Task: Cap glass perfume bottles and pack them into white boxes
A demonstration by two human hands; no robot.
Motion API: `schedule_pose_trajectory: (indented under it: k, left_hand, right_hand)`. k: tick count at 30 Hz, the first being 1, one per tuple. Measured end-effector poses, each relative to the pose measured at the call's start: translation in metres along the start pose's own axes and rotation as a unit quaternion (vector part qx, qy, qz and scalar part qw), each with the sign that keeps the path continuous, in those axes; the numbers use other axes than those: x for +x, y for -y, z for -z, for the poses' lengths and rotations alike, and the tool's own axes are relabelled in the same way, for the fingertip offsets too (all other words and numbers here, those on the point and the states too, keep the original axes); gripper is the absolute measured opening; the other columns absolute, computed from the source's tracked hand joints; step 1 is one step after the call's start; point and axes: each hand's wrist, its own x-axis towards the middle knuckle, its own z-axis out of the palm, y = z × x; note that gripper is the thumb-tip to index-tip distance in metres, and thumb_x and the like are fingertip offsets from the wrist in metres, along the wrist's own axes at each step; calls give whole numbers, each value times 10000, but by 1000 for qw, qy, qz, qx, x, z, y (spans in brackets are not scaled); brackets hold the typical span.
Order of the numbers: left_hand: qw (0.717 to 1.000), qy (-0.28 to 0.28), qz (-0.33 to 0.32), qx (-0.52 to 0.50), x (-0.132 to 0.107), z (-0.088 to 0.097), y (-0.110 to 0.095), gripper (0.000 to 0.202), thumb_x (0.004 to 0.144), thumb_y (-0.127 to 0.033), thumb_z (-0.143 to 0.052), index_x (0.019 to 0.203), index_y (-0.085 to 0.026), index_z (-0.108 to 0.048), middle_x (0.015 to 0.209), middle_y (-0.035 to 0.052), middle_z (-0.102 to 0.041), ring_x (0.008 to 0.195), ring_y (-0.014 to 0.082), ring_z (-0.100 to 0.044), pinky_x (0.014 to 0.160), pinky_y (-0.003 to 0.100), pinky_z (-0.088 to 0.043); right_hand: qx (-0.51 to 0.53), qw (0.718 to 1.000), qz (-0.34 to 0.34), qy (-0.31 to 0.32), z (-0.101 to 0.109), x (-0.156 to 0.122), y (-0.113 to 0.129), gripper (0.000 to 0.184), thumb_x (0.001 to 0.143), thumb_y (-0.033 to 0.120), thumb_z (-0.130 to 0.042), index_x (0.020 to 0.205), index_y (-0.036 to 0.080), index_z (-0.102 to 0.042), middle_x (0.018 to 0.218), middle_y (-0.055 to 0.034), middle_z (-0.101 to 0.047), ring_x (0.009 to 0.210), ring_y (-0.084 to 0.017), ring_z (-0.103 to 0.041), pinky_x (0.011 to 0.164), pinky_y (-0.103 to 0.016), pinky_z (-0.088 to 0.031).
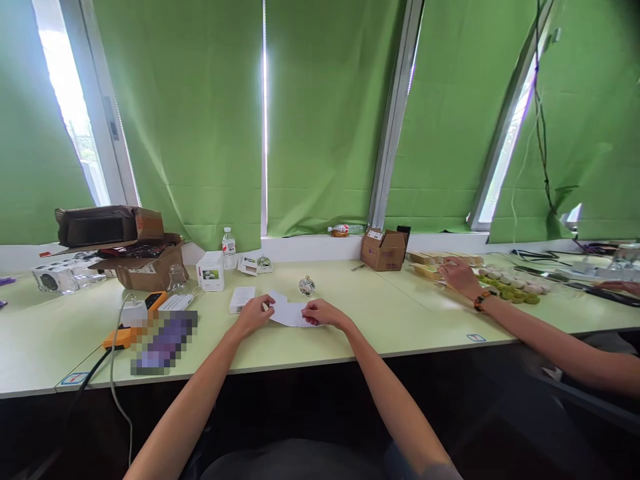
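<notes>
A flat white sheet of card (pixel 290 313) lies on the pale green table (pixel 350 333) in front of me. My left hand (pixel 256 312) pinches its left edge with curled fingers. On the card's right edge rests my right hand (pixel 323 312), its fingers bent and pressed onto it. A small round glass ornament (pixel 307 286) stands just behind the card. A small white box (pixel 242 299) lies flat to the left of my left hand.
Open cardboard boxes (pixel 140 263) sit at the back left, with a white carton (pixel 211 271) and a water bottle (pixel 229 247) nearby. An orange device (pixel 131 323) with cables lies left. Another brown box (pixel 384 249) stands behind. A co-worker's hand (pixel 460 277) reaches among small round items (pixel 510 290) at right.
</notes>
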Motion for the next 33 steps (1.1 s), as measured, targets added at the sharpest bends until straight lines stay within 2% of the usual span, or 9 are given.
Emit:
schedule_pose_trajectory:
  k: [3, 7, 11, 14, 18, 22, 26, 30, 33]
  left_hand:
    - [1000, 8, 8, -29, -1, 0, -2, 243, 751, -238, -542, 944, -194, -682, 882, 29, -677, 578, 122, -563, 587, 244, -399]
    - [996, 26, 36, -75, -4, -4, -7, 264, 802, -276, -502, 978, -180, -673, 885, 52, -668, 557, 120, -574, 525, 233, -418]
    - [989, 48, 70, -121, -17, -9, -9, 303, 834, -343, -500, 1017, -153, -649, 837, 70, -650, 548, 130, -589, 495, 239, -454]
    - [962, 57, 115, -239, -32, -11, -9, 345, 808, -386, -585, 1055, -148, -624, 844, 67, -639, 580, 141, -607, 562, 276, -507]
    - [952, 41, 110, -283, -53, -4, -7, 407, 796, -373, -643, 1129, -147, -586, 993, 94, -629, 729, 158, -636, 716, 314, -540]
    - [942, 43, 126, -308, -65, 4, -6, 517, 795, -365, -670, 1249, -169, -517, 1120, 117, -595, 774, 165, -643, 790, 356, -542]
    - [936, 40, 129, -325, -66, 4, -7, 591, 765, -331, -712, 1290, -187, -484, 1211, 135, -561, 865, 194, -645, 804, 376, -551]
    - [959, 36, 111, -260, -63, 1, -7, 597, 755, -340, -709, 1291, -196, -490, 1163, 105, -582, 751, 161, -640, 760, 360, -552]
    - [966, 33, 107, -232, -63, 1, -6, 567, 764, -300, -676, 1290, -193, -490, 1067, 74, -602, 687, 152, -644, 757, 353, -546]
  right_hand:
    - [7, 1000, 19, -15, 3, -8, -4, 192, 816, 295, -550, 732, 140, -626, 677, -18, -647, 599, -109, -574, 562, -209, -442]
    - [-4, 999, 24, -38, -1, -8, -5, 165, 783, 274, -583, 705, 136, -627, 625, -8, -624, 558, -107, -540, 537, -214, -404]
    - [7, 999, 25, -25, -7, -9, -3, 163, 784, 261, -586, 704, 130, -640, 624, -12, -630, 547, -102, -537, 527, -210, -395]
    - [32, 999, 25, 12, -10, -12, -1, 167, 796, 260, -587, 715, 128, -648, 651, -22, -644, 563, -101, -555, 548, -209, -421]
    - [83, 995, 9, 47, -11, -12, 1, 180, 811, 274, -602, 718, 126, -645, 664, -33, -654, 578, -104, -576, 580, -214, -458]
    - [149, 985, 10, 88, -11, -14, 4, 209, 807, 317, -647, 748, 117, -656, 705, -48, -669, 615, -111, -597, 625, -227, -487]
    - [181, 976, 17, 123, -13, -19, 11, 261, 779, 366, -695, 767, 107, -664, 733, -52, -675, 636, -107, -599, 644, -227, -490]
    - [185, 974, 35, 129, -17, -24, 19, 302, 769, 404, -703, 791, 104, -673, 772, -66, -684, 655, -112, -606, 653, -232, -491]
    - [189, 976, 49, 97, -19, -25, 22, 319, 786, 435, -674, 800, 117, -666, 771, -69, -687, 648, -115, -603, 635, -234, -487]
